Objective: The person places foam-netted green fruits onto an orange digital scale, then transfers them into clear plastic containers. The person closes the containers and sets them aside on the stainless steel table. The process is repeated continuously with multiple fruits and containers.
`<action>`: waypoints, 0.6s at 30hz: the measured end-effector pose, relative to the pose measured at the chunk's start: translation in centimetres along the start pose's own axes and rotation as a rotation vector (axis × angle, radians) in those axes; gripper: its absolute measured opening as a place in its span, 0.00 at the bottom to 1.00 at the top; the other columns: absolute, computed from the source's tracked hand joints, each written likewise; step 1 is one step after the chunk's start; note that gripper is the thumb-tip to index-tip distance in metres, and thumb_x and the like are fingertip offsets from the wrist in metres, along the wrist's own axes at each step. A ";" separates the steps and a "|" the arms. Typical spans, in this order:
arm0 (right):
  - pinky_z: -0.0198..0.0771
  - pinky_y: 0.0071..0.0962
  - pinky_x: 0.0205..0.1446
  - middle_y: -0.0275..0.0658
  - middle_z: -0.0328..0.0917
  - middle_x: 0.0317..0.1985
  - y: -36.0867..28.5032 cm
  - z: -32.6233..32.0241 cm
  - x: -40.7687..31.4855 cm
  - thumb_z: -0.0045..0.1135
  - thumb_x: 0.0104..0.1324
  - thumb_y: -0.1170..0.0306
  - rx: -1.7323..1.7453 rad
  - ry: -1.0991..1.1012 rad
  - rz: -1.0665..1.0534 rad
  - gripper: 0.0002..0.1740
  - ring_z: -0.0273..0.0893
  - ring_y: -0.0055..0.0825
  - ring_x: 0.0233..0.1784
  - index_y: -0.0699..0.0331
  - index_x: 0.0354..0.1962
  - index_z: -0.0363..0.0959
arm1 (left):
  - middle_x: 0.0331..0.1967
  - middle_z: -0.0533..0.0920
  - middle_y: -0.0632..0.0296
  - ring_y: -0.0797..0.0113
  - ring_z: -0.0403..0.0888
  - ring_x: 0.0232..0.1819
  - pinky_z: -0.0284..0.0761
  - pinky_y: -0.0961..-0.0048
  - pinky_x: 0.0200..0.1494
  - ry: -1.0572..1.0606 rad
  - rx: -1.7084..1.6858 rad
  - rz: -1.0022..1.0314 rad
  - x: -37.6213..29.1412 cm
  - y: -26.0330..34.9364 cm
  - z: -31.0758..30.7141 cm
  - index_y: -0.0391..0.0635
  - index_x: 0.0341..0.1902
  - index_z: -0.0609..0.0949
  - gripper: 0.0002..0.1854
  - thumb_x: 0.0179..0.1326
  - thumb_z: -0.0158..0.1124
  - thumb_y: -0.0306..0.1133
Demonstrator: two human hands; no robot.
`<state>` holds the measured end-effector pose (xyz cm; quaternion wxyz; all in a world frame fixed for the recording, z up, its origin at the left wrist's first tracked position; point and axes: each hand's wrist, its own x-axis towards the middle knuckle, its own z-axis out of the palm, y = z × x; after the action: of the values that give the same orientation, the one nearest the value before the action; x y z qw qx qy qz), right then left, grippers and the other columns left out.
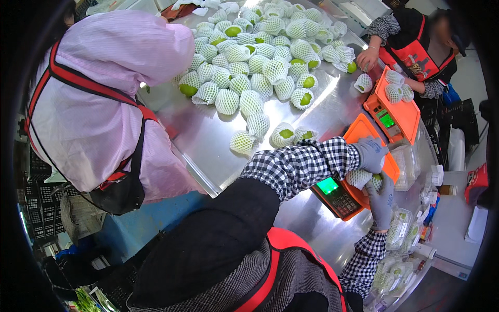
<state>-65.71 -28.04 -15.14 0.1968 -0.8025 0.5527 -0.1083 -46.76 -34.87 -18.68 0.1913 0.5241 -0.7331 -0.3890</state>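
My left hand [372,154], in a grey glove, is over the orange weighing tray [360,126] of a digital scale [338,199]. Its fingers curl downward, and what lies beneath them is hidden. My right hand [382,201], gloved in grey too, has its fingers around a green fruit in a white foam net [376,182] at the tray's near side. Touching that fruit is a second netted fruit [358,178], partly covered by my left wrist. The scale's display glows green, and my left sleeve crosses in front of part of it.
Many netted green fruits [249,58] are heaped across the metal table [202,136]. A second orange scale [397,107] holds several fruits beside a co-worker's hand [367,58]. Clear plastic boxes [405,165] and packed fruit [399,230] line the right edge. A person in pink [105,97] stands left.
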 end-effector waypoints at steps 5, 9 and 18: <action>0.70 0.41 0.62 0.51 0.77 0.55 -3.7 -1.4 0.5 0.69 0.60 0.64 -0.268 0.165 -0.250 0.34 0.76 0.48 0.59 0.65 0.62 0.70 | 0.67 0.71 0.45 0.42 0.72 0.66 0.69 0.44 0.66 0.207 -0.128 -0.056 0.5 -0.6 0.8 0.51 0.72 0.72 0.38 0.59 0.64 0.53; 0.71 0.41 0.58 0.50 0.79 0.50 -6.7 -0.4 1.2 0.73 0.57 0.64 -0.158 0.127 -0.295 0.38 0.78 0.47 0.54 0.66 0.63 0.69 | 0.53 0.78 0.45 0.42 0.78 0.56 0.74 0.47 0.58 0.544 -0.447 -0.045 1.1 -1.8 2.3 0.46 0.62 0.78 0.29 0.60 0.66 0.49; 0.67 0.50 0.57 0.46 0.81 0.47 -6.1 3.2 2.3 0.76 0.51 0.52 -0.488 0.206 -0.342 0.47 0.79 0.45 0.50 0.63 0.64 0.66 | 0.50 0.81 0.46 0.44 0.79 0.53 0.73 0.53 0.59 0.922 -0.578 0.219 -5.5 -4.6 3.0 0.41 0.50 0.81 0.19 0.60 0.67 0.40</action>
<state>-58.50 -27.63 -15.51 -0.0797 -0.8922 0.4365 -0.0848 -43.95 -29.41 -23.39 0.6676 0.4872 -0.4871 -0.2823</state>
